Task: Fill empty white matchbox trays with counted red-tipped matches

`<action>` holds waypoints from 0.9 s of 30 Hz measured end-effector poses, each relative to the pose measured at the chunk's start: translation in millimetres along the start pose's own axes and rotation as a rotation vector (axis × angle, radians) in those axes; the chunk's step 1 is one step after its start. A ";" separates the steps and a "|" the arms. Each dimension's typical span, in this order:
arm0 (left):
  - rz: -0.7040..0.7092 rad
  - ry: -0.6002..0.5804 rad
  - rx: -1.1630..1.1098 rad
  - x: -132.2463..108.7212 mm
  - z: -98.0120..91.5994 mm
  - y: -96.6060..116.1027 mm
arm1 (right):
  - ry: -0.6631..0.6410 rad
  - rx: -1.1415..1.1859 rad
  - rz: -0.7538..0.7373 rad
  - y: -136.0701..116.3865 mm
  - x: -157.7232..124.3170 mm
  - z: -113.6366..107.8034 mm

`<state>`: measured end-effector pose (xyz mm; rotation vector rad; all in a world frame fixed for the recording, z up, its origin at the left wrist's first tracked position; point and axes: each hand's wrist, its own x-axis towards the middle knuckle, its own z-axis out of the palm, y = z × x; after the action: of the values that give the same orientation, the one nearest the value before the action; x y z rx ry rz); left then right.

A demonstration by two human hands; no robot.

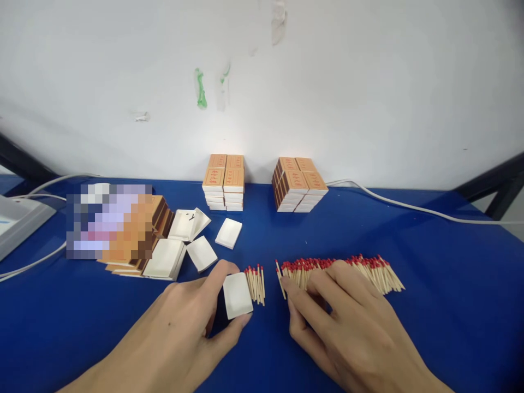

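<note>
A white matchbox tray (pixel 238 295) is gripped at its ends between the fingers and thumb of my left hand (pixel 184 316), its hollow side facing up. Just right of the tray lies a small group of matchsticks (pixel 256 285) with red heads. My right hand (pixel 339 316) is curled over the left part of a long row of matchsticks (pixel 380 274), hiding some of them. Its index fingertip and thumb are at a single matchstick (pixel 280 279) set slightly apart from the row's left end.
More white trays (pixel 202 254) and a pile of orange matchbox sleeves (pixel 160 213) lie to the left, partly behind a pixelated patch. Two stacks of matchboxes (pixel 224 180) (pixel 301 183) stand near the white wall. A white cable (pixel 409 210) crosses the blue table's back right.
</note>
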<state>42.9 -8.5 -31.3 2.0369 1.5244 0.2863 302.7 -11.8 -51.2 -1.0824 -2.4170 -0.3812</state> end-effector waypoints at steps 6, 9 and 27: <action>-0.015 0.007 -0.011 -1.0 1.7 -1.4 | -0.034 0.043 -0.007 -1.6 -1.7 1.2; -0.026 -0.004 -0.006 -1.9 2.5 -2.6 | -0.046 0.086 0.000 -2.1 -1.9 1.1; 0.031 0.021 0.000 -0.3 0.5 -0.4 | -0.019 0.068 0.006 -2.6 -1.4 -1.9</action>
<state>42.7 -8.9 -31.9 2.0648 1.5067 0.3200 302.0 -15.2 -50.5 -1.0680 -2.4250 -0.2854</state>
